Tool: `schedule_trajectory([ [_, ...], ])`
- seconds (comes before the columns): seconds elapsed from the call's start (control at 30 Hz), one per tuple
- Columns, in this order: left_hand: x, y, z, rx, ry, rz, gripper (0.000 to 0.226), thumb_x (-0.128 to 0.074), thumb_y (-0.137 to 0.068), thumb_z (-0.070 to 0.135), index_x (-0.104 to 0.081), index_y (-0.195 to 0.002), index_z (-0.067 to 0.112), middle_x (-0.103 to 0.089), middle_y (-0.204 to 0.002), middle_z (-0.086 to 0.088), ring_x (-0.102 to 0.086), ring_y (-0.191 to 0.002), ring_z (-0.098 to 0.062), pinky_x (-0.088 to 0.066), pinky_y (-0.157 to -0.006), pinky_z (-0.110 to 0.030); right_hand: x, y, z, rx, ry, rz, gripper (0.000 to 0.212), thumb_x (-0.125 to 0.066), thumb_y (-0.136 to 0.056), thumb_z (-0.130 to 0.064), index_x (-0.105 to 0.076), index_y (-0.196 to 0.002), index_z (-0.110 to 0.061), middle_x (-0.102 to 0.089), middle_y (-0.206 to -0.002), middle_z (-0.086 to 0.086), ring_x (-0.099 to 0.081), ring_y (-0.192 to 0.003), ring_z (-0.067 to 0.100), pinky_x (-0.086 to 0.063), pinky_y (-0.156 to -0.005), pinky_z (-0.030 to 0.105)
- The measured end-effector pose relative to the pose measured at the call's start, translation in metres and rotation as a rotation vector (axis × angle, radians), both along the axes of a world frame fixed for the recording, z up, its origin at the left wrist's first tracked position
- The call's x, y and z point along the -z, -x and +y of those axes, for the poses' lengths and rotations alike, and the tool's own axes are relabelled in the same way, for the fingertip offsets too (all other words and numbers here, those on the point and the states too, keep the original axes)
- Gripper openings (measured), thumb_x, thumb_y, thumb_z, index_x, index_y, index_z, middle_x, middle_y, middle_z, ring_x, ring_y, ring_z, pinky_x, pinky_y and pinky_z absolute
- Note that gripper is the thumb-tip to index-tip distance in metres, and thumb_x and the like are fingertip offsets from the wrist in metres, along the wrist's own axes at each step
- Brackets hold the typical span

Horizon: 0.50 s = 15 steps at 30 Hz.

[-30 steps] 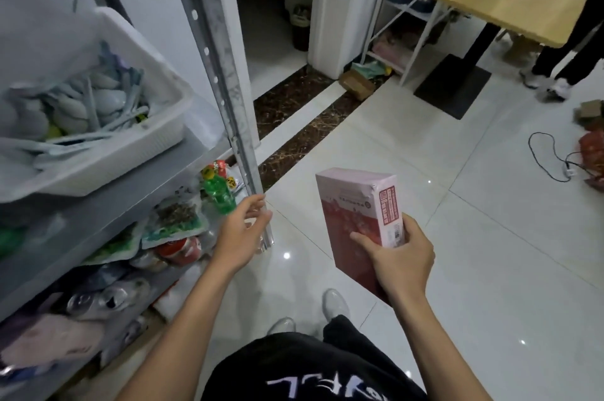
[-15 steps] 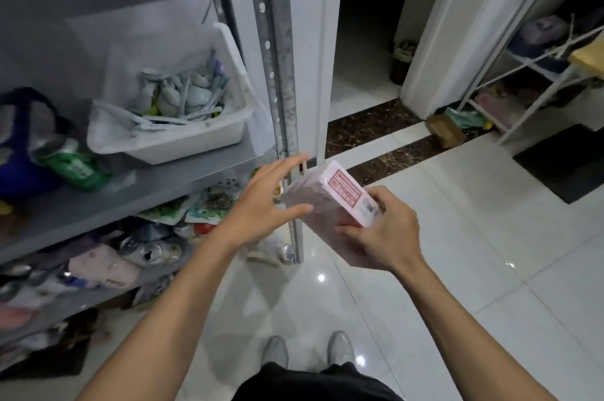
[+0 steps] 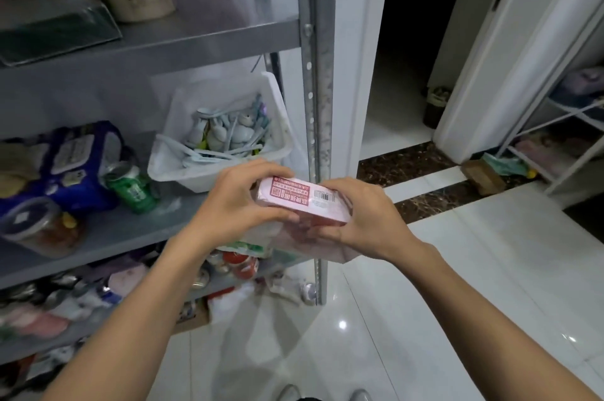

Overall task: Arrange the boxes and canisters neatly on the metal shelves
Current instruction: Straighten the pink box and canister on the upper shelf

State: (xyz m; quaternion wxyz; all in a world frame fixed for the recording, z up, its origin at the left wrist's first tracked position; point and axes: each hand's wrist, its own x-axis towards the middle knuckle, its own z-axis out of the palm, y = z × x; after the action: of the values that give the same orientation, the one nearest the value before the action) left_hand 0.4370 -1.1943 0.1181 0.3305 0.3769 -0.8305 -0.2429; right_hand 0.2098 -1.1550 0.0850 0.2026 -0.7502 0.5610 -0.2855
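- Pink rectangular cardboard box [image 3: 302, 203] — off the shelf, in front of the grey metal shelves [image 3: 196, 38], unplaced.
- Left hand [image 3: 235, 201], right hand [image 3: 366, 221] — both curled round its ends.
- Shelves cluttered; most arranging appears left.

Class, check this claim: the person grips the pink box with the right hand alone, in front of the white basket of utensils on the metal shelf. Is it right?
Not quite. Both hands grip the pink box: the left hand holds one end and the right hand the other. The rest stands: it is in front of the white basket on the metal shelf. The head view shows this.
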Motion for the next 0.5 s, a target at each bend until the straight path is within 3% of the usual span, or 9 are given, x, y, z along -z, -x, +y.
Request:
schedule_trajectory([
  [0.13,-0.005,-0.024,-0.002,-0.094,-0.021,0.106,0.059,-0.088,-0.056,0.036,-0.071,-0.11,0.02,-0.07,-0.107,0.009,-0.066,-0.102,-0.01,-0.055,-0.087,-0.033,-0.008,0.008,-0.005,0.024,-0.035,-0.024,0.072,-0.087,-0.059,-0.053,-0.063,-0.123,-0.031,-0.067,-0.113,-0.012,-0.059,-0.102,0.011,-0.051,-0.089,0.036],
  [0.27,-0.006,-0.047,-0.008,-0.141,-0.065,0.197,0.059,-0.092,-0.056,0.04,-0.071,-0.108,0.026,-0.07,-0.107,0.004,-0.066,-0.101,-0.013,-0.054,-0.087,-0.025,-0.009,0.009,-0.015,0.057,-0.057,-0.175,0.069,-0.097,-0.053,-0.032,-0.068,-0.115,-0.027,-0.067,-0.099,-0.015,-0.062,-0.09,0.006,-0.054,-0.078,0.023],
  [0.33,-0.007,-0.056,-0.009,-0.151,-0.129,0.223,0.057,-0.092,-0.056,0.032,-0.07,-0.107,0.025,-0.07,-0.107,0.003,-0.066,-0.101,-0.011,-0.054,-0.085,-0.023,-0.01,0.006,-0.017,0.063,-0.055,-0.277,0.065,-0.099,-0.05,-0.026,-0.069,-0.107,-0.026,-0.068,-0.094,-0.015,-0.063,-0.087,0.005,-0.054,-0.071,0.02],
  [0.4,-0.009,-0.065,-0.009,-0.14,-0.197,0.19,0.056,-0.089,-0.057,0.024,-0.069,-0.109,0.024,-0.068,-0.109,0.004,-0.065,-0.102,-0.009,-0.055,-0.084,-0.023,-0.011,0.0,-0.021,0.06,-0.037,-0.347,0.064,-0.1,-0.048,-0.024,-0.071,-0.105,-0.025,-0.07,-0.095,-0.012,-0.065,-0.09,0.007,-0.057,-0.074,0.025],
  [0.5,-0.01,-0.074,-0.012,-0.116,-0.241,-0.028,0.06,-0.09,-0.063,0.023,-0.064,-0.117,0.029,-0.065,-0.112,0.01,-0.062,-0.103,-0.006,-0.056,-0.084,-0.028,-0.019,-0.008,-0.029,0.043,0.019,-0.411,0.069,-0.1,-0.045,-0.02,-0.069,-0.107,-0.022,-0.071,-0.101,-0.009,-0.066,-0.097,0.012,-0.057,-0.085,0.033],
])
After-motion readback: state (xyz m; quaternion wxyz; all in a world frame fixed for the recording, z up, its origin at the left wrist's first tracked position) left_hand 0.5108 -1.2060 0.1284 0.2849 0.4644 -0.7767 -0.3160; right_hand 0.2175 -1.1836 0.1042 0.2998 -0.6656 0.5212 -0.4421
